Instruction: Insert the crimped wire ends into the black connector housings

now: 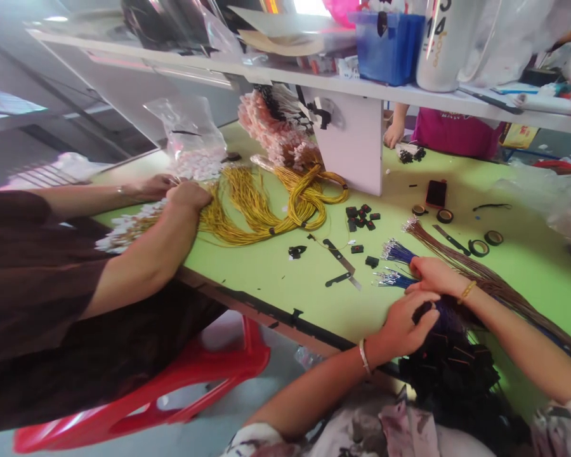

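Observation:
My left hand (404, 325), with a pale bracelet at its wrist, has its fingers curled round a small black piece (423, 311). Just above it, my right hand (438, 277) closes on blue wires (398, 252) whose silvery tips point left. A second blue bunch (394, 278) lies just below, also passing near my fingers. Under my hands is a heap of black connectors (450, 368) at the table's front edge. Brown wires (485, 270) run behind my right hand toward the lower right. Loose black blocks (360, 217) lie on the green table (276, 279).
A co-worker's arms (143, 260) reach in from the left over yellow wires (247, 209). Knives (339, 257), tape rolls (478, 247) and a phone (436, 193) lie about. A shelf (295, 73) spans the back; another person's hand (394, 134) is beyond. A red stool (209, 374) stands below.

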The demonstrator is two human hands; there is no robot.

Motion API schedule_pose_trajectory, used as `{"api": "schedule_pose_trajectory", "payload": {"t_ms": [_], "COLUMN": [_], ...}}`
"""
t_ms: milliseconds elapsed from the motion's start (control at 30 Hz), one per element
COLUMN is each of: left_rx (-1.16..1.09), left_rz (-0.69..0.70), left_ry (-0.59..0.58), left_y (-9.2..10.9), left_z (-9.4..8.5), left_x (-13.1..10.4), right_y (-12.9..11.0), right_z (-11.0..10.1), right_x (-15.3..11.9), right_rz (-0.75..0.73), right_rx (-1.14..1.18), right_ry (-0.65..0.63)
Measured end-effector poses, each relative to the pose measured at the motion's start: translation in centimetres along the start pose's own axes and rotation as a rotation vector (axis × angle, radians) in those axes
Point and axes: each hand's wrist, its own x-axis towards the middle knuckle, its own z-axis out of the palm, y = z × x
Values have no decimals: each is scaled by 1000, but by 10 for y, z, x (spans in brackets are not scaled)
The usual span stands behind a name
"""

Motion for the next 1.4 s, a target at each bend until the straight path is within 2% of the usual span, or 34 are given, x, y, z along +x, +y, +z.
{"api": "schedule_pose_trajectory", "payload": {"t_ms": [100,233,300,400,500,567,633,733,800,867,933,1000,1067,1133,1200,1300,1400], "left_rx": [171,300,417,582,679,744,758,724,727,716,672,704,832,992,1100,1110,1113], "left_rz": [95,194,302,494,670,701,662,601,637,734,814,772,638,356,66,-175,-235], "left_ry": [-123,-182,-219,-307,-548,-706,-831,-907,-864,-754,-623,-527,-453,-298,-185,-178,-150], "left_y": [7,15,22,33,35,29,20,11,12,18,25,26,18,2,-16,-37,-41], "left_z": [-2,6,21,52,85,102,113,115,103,81,49,11,-27,-61,-87,-106,-107], "left_x": [-2,3,4,0,-4,-2,4,11,10,7,9,19,38,56,68,70,60], "right_y": [-5,-3,1,8,14,17,18,17,16,16,16,17,17,18,19,24,29], "right_z": [10,22,22,19,14,13,13,16,20,23,28,32,34,34,32,30,32], "right_x": [2,2,3,5,9,12,12,9,6,3,1,1,1,1,0,-3,-5], "right_rz": [-51,-76,-33,19,62,98,124,131,110,84,74,92,98,87,71,57,62], "right_rx": [-89,-43,-19,5,-11,-10,6,22,31,35,31,36,59,92,128,179,254], "right_ry": [-3,37,76,101,114,125,139,181,209,236,271,300,310,305,292,266,253]}}
